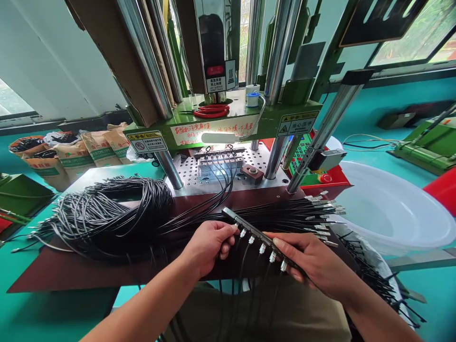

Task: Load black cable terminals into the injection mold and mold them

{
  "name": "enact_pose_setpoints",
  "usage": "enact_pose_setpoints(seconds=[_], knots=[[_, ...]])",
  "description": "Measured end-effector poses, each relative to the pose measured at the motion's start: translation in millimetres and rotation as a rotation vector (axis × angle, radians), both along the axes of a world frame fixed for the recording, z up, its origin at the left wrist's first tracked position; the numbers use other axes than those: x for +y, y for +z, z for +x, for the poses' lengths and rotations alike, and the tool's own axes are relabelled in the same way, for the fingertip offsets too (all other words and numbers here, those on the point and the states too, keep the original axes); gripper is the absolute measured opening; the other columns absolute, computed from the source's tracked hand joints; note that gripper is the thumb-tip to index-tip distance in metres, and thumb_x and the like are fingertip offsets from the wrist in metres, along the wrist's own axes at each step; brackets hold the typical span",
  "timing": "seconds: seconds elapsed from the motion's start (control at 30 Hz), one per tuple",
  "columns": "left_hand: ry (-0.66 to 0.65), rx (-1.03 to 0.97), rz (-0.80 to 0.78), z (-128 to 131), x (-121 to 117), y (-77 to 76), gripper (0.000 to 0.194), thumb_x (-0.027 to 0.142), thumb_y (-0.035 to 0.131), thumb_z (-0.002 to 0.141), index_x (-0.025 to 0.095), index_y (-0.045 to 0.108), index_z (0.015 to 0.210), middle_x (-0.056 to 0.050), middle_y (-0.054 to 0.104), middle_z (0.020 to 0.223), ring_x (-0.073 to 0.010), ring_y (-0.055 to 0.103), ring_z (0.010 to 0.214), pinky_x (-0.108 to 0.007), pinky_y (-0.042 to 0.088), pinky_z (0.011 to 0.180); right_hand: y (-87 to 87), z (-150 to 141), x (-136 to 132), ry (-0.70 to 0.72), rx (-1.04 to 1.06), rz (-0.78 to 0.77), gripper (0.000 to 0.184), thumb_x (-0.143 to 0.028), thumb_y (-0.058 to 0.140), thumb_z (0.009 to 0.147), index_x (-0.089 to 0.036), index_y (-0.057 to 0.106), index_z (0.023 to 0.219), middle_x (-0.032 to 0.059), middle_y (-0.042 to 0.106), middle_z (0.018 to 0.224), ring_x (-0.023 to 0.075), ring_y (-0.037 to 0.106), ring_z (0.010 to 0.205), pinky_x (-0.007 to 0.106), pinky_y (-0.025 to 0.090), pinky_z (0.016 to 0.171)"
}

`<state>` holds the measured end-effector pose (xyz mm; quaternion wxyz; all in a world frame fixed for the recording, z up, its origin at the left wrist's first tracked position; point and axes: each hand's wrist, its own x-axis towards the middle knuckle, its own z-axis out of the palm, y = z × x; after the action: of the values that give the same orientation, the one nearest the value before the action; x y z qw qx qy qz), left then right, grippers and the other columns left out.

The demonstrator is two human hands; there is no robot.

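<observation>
My right hand (309, 261) grips the near end of a dark metal bar (256, 232), which slants up toward the left. Along the bar's lower edge sit several silver cable connectors (262, 248), their black cables hanging down over my lap. At the bar's far end, my left hand (210, 244) pinches a small connector between thumb and forefinger, against the bar's edge. Behind both hands, a bundle of black cables (281, 211) lies across the brown board, its silver ends toward the right.
A large coil of black cables (117, 218) rests on the brown board (46, 275) at left. Ahead stands a green press (231, 123) with steel columns and a mould (219, 166) holding cables. Red-handled pliers (213, 111) lie on its plate. A white basin (395, 204) is at right.
</observation>
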<state>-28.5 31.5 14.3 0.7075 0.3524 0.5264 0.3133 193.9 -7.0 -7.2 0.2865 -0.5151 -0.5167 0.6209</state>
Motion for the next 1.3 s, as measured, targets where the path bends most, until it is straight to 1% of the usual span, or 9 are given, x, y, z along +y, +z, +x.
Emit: enact_pose_setpoints(seconds=[0.23, 0.4, 0.57, 0.63, 0.77, 1.03, 1.13, 1.23, 1.3], knots=[[-0.074, 0.031, 0.012, 1, 5, 2.5, 0.024, 0.036, 0.068, 0.070, 0.012, 0.063, 0.071, 0.002, 0.052, 0.058, -0.0036, 0.036, 0.040, -0.019, 0.025, 0.039, 4.0, 1, 4, 0.026, 0.070, -0.040, 0.057, -0.052, 0.061, 0.081, -0.018, 0.058, 0.126, -0.0047, 0.044, 0.056, 0.0049, 0.037, 0.041, 0.014, 0.023, 0.032], [-0.131, 0.561, 0.582, -15, -9, 49.9, 0.029, 0.044, 0.063, 0.077, 0.018, 0.067, 0.068, -0.002, 0.061, 0.060, -0.0120, 0.050, 0.052, -0.022, 0.031, 0.049, 19.5, 15, 18, 0.010, 0.008, -0.083, 0.049, -0.049, 0.072, 0.072, -0.017, 0.063, 0.108, -0.0059, 0.048, 0.055, 0.0040, 0.033, 0.037, 0.016, 0.024, 0.031], [0.009, 0.620, 0.719, -34, 37, 86.3, 0.021, 0.038, 0.069, 0.074, 0.017, 0.067, 0.071, 0.000, 0.062, 0.065, -0.0117, 0.053, 0.060, -0.020, 0.036, 0.054, 33.7, 37, 53, -0.002, -0.335, 0.221, 0.040, -0.052, 0.065, 0.077, -0.017, 0.070, 0.096, 0.0032, 0.062, 0.069, 0.0167, 0.057, 0.062, 0.027, 0.044, 0.053], [0.102, 0.420, 0.547, -30, 73, 77.9, 0.020, 0.027, 0.078, 0.065, 0.014, 0.066, 0.073, -0.001, 0.062, 0.066, -0.0119, 0.056, 0.064, -0.019, 0.041, 0.057, 33.4, 41, 67, -0.015, -0.492, 0.369, 0.037, -0.051, 0.063, 0.078, -0.020, 0.071, 0.097, 0.0058, 0.067, 0.085, 0.0229, 0.061, 0.079, 0.032, 0.046, 0.069], [0.035, 0.000, 0.026, -10, 129, 41.7, 0.013, 0.014, 0.073, 0.071, 0.007, 0.061, 0.070, -0.006, 0.062, 0.062, -0.0151, 0.062, 0.063, -0.025, 0.051, 0.061, 22.9, 40, 83, -0.004, -0.600, 0.497, 0.035, -0.051, 0.057, 0.082, -0.025, 0.071, 0.099, 0.0048, 0.065, 0.094, 0.0248, 0.060, 0.089, 0.034, 0.044, 0.077], [0.008, -0.205, -0.115, 0, 146, -3.6, 0.008, 0.000, 0.054, 0.082, 0.004, 0.059, 0.077, -0.010, 0.067, 0.071, -0.0169, 0.068, 0.070, -0.030, 0.057, 0.071, 23.0, 28, 95, 0.007, -0.629, 0.557, 0.028, -0.046, 0.061, 0.080, -0.025, 0.073, 0.093, 0.0064, 0.066, 0.094, 0.0263, 0.061, 0.091, 0.037, 0.046, 0.081], [0.014, -0.237, -0.113, -3, 146, -12.4, 0.006, -0.001, 0.057, 0.079, 0.005, 0.059, 0.078, -0.011, 0.068, 0.073, -0.0189, 0.069, 0.069, -0.032, 0.058, 0.071, 41.7, -15, 131, -0.142, -0.383, 0.600, 0.027, -0.040, 0.063, 0.078, -0.026, 0.071, 0.101, 0.0065, 0.068, 0.102, 0.0257, 0.060, 0.094, 0.039, 0.047, 0.083], [0.021, -0.252, -0.108, -5, 146, -17.9, 0.005, 0.000, 0.061, 0.077, 0.005, 0.060, 0.079, -0.012, 0.068, 0.074, -0.0196, 0.069, 0.067, -0.033, 0.058, 0.071, 51.6, -77, 186, -0.312, 0.233, 0.407, 0.022, -0.032, 0.064, 0.076, -0.020, 0.068, 0.095, 0.0063, 0.069, 0.087, 0.0179, 0.062, 0.067, 0.034, 0.051, 0.065], [0.023, -0.264, -0.101, -5, 145, -20.1, 0.006, 0.001, 0.061, 0.077, 0.006, 0.060, 0.080, -0.011, 0.069, 0.074, -0.0197, 0.069, 0.068, -0.034, 0.057, 0.072, 50.4, -116, 221, -0.356, 0.344, 0.382, 0.016, -0.033, 0.060, 0.079, -0.021, 0.066, 0.089, 0.0032, 0.068, 0.078, 0.0159, 0.062, 0.065, 0.031, 0.052, 0.064]])
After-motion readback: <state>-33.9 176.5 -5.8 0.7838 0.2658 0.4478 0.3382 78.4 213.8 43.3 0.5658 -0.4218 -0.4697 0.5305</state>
